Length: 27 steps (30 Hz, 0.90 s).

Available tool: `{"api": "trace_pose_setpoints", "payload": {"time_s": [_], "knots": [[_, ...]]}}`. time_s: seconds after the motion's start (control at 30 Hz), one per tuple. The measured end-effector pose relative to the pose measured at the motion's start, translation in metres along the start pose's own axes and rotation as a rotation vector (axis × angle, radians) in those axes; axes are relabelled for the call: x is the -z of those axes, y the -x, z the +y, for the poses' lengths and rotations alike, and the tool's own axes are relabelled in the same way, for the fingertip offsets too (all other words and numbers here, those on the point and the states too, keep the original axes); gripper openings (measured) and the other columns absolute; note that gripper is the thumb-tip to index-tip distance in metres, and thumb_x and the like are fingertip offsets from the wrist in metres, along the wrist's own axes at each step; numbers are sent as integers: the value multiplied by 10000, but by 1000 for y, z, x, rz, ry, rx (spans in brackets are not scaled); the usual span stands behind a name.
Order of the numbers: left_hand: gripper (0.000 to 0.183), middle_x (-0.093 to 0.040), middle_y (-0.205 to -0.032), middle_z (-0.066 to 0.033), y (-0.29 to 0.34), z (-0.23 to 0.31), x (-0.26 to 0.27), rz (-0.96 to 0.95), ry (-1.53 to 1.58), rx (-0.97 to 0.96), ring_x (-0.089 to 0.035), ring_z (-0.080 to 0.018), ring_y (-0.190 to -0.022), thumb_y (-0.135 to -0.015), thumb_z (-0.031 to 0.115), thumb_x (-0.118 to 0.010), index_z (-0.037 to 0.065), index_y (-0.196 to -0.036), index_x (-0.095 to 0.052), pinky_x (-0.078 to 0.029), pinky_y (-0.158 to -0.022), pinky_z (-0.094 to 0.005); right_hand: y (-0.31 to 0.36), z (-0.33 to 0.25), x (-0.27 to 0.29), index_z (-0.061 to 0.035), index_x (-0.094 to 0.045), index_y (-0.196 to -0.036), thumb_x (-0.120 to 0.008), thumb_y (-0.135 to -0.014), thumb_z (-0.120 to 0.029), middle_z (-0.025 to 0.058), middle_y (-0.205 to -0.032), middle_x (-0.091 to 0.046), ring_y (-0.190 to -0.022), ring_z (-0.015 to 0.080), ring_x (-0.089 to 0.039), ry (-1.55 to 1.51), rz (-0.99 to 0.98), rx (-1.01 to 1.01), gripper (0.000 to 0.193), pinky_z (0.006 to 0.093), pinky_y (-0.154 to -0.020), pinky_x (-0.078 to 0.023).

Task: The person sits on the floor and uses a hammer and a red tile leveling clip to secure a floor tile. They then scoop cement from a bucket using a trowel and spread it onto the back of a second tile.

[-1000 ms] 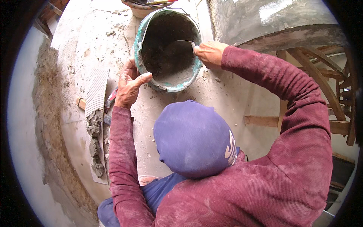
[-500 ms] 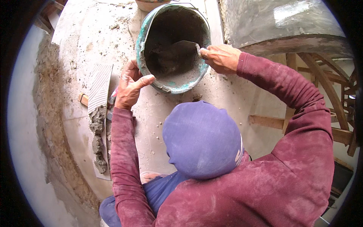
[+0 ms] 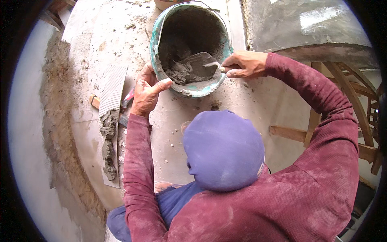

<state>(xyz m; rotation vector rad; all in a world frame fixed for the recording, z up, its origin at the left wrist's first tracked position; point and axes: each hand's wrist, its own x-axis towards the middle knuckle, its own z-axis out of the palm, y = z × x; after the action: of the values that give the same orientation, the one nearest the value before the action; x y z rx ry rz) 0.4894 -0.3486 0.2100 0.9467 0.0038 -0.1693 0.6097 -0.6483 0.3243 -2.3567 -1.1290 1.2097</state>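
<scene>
A green bucket (image 3: pixel 155 48), tilted with its mouth facing me, holds wet grey mortar (image 3: pixel 177 73). My left hand (image 3: pixel 146 92) steadies its left rim, the thumb lying along the edge and the other fingers partly hidden against the outer wall. Inside the bucket is the blade of a trowel (image 3: pixel 203 63), touching the mortar. My right hand (image 3: pixel 246 64) is closed around the trowel's handle at the right rim. Beside my left forearm lies a pale ridged strip of tile (image 3: pixel 113 86), with lumps of mortar (image 3: pixel 108 131) along its nearer part.
Under the strip, a wooden piece (image 3: pixel 94 101) sticks out, with a red-and-grey tool (image 3: pixel 128 97) next to it. A rough wall edge (image 3: pixel 60 109) runs along the left. A grey curved slab (image 3: pixel 282 24) and wooden props (image 3: pixel 350 105) stand at right. Another container (image 3: pixel 165 4) sits behind the bucket.
The trowel blade has turned its flat face into view and moved nearer the bucket's lower rim. Mortar is now heaped beside it. My left hand stays at the rim.
</scene>
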Motion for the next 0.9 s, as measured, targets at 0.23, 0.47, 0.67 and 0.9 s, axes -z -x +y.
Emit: {"api": "trace_pose_setpoints", "payload": {"time_s": [0.23,0.47,0.67,0.9], "knots": [[171,-685,-872,-4,5,-5,8,273,77,2,-606,-73,-744,-801,15,-717,51,-965,-686,-486,-694,-207,11,-11,14,-85,-618,-960,-653,-918,-416,-72,-646,-434,-524,38,-411,-637,-150,-236,336,227,-447,-326],[218,-678,-937,-22,5,18,30,375,314,-152,-633,-120,-839,-817,-58,-671,73,-990,-657,-523,-791,-258,28,-43,30,-27,-607,-899,-628,-946,-349,-40,-641,-501,-483,47,-433,-693,32,-165,326,212,-422,-344],[176,-639,-809,13,-29,66,50,367,351,-387,-617,-121,-736,-815,-37,-674,115,-901,-650,-537,-713,-302,3,-61,59,-76,-604,-976,-595,-978,-348,-45,-688,-521,-462,28,-454,-827,143,-211,273,190,-385,-385],[186,-611,-824,28,-80,87,105,544,359,-447,-588,-138,-732,-810,-27,-680,153,-845,-644,-543,-691,-397,-89,-64,107,-143,-570,-911,-573,-998,-357,-55,-653,-504,-451,24,-477,-897,141,-110,231,185,-359,-402]]}}
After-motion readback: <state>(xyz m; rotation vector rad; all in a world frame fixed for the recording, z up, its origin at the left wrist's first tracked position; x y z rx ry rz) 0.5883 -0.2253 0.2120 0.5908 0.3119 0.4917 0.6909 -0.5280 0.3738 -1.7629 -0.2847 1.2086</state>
